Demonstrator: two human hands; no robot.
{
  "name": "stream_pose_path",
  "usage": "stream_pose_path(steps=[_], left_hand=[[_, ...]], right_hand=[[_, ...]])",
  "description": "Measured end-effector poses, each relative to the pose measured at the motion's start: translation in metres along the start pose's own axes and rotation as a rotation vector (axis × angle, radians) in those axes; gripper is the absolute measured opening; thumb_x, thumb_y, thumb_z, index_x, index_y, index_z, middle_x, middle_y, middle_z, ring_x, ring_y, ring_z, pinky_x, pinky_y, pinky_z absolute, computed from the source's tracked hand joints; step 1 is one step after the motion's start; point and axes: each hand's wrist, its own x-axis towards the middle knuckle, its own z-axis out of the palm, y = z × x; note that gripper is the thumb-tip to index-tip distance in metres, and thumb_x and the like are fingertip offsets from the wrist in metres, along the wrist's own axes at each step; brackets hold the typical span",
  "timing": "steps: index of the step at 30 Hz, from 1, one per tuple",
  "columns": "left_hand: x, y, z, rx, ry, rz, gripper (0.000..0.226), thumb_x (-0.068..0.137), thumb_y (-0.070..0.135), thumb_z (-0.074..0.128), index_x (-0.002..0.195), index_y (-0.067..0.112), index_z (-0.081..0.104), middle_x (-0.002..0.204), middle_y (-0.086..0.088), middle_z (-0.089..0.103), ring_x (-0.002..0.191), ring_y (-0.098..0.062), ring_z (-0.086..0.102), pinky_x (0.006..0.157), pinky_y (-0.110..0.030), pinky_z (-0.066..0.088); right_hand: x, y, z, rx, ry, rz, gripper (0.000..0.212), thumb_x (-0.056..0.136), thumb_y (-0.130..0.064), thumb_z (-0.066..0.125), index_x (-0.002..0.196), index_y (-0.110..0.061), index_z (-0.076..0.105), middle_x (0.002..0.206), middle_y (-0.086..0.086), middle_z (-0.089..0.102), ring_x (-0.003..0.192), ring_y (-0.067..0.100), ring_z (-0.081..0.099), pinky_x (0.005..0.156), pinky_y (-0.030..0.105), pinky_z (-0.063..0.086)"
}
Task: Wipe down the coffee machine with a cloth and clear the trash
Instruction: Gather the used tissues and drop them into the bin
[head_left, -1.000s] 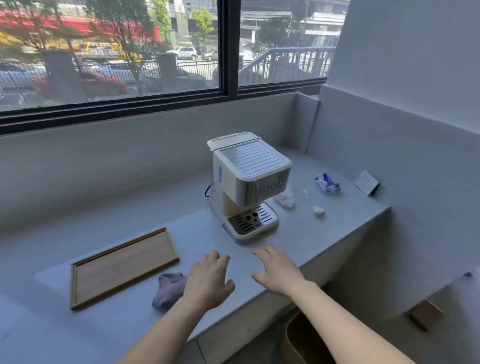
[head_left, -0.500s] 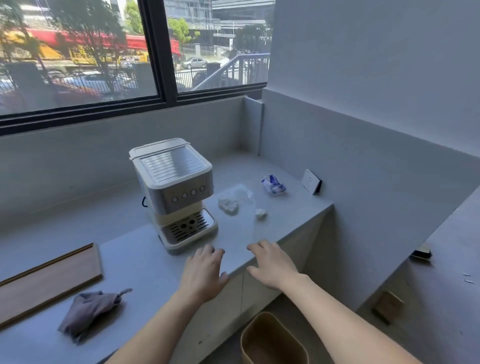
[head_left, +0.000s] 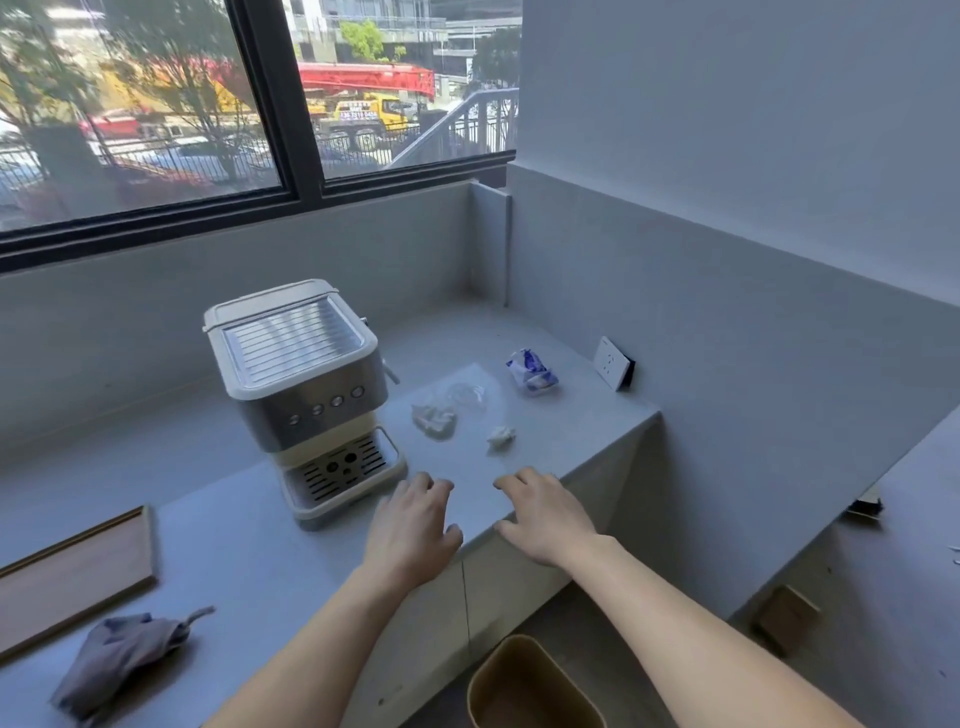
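A cream and steel coffee machine (head_left: 301, 384) stands on the grey counter (head_left: 234, 540). To its right lie bits of trash: a crumpled white tissue (head_left: 434, 418), a smaller white wad (head_left: 501, 435), a clear plastic piece (head_left: 467, 395) and a blue-and-white wrapper (head_left: 531, 371). A grey cloth (head_left: 119, 657) lies crumpled at the counter's near left. My left hand (head_left: 413, 530) and my right hand (head_left: 545, 512) hover over the counter's front edge, fingers relaxed, holding nothing.
A wooden tray (head_left: 72, 577) lies at the left. A tan waste bin (head_left: 530, 686) stands on the floor below the counter edge. A white socket (head_left: 613, 361) sits on the right wall. A window runs along the back.
The view has swung to the right, so the machine and the cloth sit further left in frame. Both hands have shifted right along the counter edge, toward the trash.
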Motion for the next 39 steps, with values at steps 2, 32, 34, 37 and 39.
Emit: stream_pose_path(steps=[2,32,34,37,39], left_hand=[[0.017,-0.005,0.005,-0.015,-0.016,0.003,0.05,0.086,0.041,0.049,0.133,0.025,0.046,0.125,0.0,0.051,0.113,-0.023,0.05,0.085,-0.038,0.045],[0.258,-0.068,0.067,-0.121,-0.178,-0.224,0.039,0.091,0.034,0.055,0.128,0.022,0.054,0.126,-0.01,0.05,0.12,-0.029,0.047,0.09,-0.041,0.048],[0.264,-0.07,0.067,-0.15,-0.256,-0.25,0.035,0.092,0.034,0.055,0.124,0.022,0.058,0.123,-0.009,0.054,0.115,-0.03,0.054,0.09,-0.04,0.05],[0.262,-0.071,0.07,-0.138,-0.198,-0.245,0.028,0.095,0.034,0.052,0.112,0.016,0.065,0.111,-0.011,0.059,0.103,-0.033,0.058,0.083,-0.037,0.049],[0.255,-0.071,0.07,-0.13,-0.171,-0.237,0.028,0.094,0.033,0.053,0.105,0.011,0.067,0.103,-0.014,0.06,0.097,-0.034,0.057,0.08,-0.037,0.049]], right_hand=[[0.014,0.003,0.001,0.004,-0.005,0.011,0.056,0.091,-0.039,0.053,0.143,-0.024,0.04,0.14,0.005,0.046,0.126,0.032,0.042,0.099,0.043,0.045],[0.217,0.063,0.037,-0.022,-0.099,0.063,0.026,0.097,-0.018,0.053,0.121,-0.01,0.061,0.122,0.011,0.053,0.111,0.035,0.046,0.086,0.044,0.05],[0.215,0.067,0.041,-0.041,-0.1,0.048,0.021,0.096,-0.012,0.052,0.114,-0.007,0.063,0.117,0.011,0.053,0.108,0.034,0.045,0.08,0.044,0.051],[0.21,0.071,0.044,-0.017,-0.081,0.051,0.016,0.093,-0.005,0.052,0.105,-0.005,0.063,0.109,0.01,0.053,0.103,0.032,0.044,0.076,0.044,0.051],[0.206,0.074,0.045,-0.006,-0.07,0.045,0.017,0.091,-0.003,0.052,0.104,-0.006,0.063,0.107,0.009,0.054,0.101,0.031,0.045,0.075,0.043,0.051]])
